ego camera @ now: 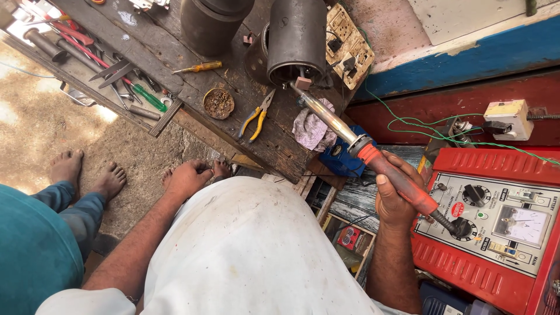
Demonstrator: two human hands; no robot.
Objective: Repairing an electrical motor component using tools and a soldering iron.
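My right hand (395, 195) grips the orange-red handle of a large soldering iron (350, 137). Its metal barrel points up and to the left, with the tip at the open end of a dark metal cylinder (297, 38) on the wooden workbench (175, 58). My left hand (186, 178) hangs low by my side with the fingers loosely curled and nothing in it. It is near my foot, above the ground. My white shirt fills the lower middle of the view.
On the bench lie yellow-handled pliers (255, 118), a round tin of small parts (219, 103), a screwdriver (198, 67), a rag (312, 128) and a tray of tools (99, 64). A red meter box with dials (496, 216) stands at right. Another person's bare feet (87, 172) stand at left.
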